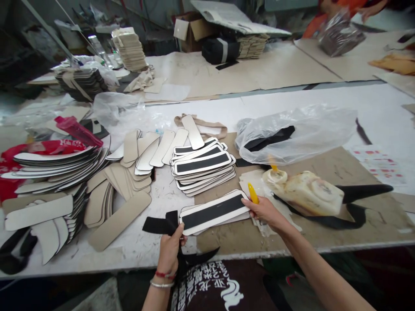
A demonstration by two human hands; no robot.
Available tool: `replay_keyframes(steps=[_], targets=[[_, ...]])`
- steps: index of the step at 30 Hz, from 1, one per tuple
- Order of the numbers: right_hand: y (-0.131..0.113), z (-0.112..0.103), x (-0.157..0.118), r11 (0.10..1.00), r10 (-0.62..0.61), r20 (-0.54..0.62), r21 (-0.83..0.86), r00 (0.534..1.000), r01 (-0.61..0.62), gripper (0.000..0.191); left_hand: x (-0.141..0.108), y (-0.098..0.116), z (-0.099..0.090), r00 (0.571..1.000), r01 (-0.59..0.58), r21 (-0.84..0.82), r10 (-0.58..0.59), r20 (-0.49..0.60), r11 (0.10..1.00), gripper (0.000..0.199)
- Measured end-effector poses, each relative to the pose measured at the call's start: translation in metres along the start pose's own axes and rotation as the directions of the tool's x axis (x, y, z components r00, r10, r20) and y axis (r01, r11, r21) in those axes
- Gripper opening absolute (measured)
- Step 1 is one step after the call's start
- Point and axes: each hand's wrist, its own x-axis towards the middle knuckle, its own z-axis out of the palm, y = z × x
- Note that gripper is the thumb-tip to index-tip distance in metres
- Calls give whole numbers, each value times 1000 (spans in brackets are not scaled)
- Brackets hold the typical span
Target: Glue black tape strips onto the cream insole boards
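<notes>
Left wrist: red bracelet, silver bangle
Clothing: dark brown garment
Print: white characters, curling white figure

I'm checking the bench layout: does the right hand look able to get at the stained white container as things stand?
Probably yes: the container lies beside the right hand, nothing tall between, though that hand holds the yellow tool and panel.

We see a shiny, see-through plastic bag, a smooth plastic bottle and a plain cardboard box.
</notes>
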Motion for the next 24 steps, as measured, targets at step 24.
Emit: replay_keyframes(steps=[24], targets=[[-71,24,43,967,-184,-189,141,965,212,49,65,110,10,976,-190,90,178,122,978,30]])
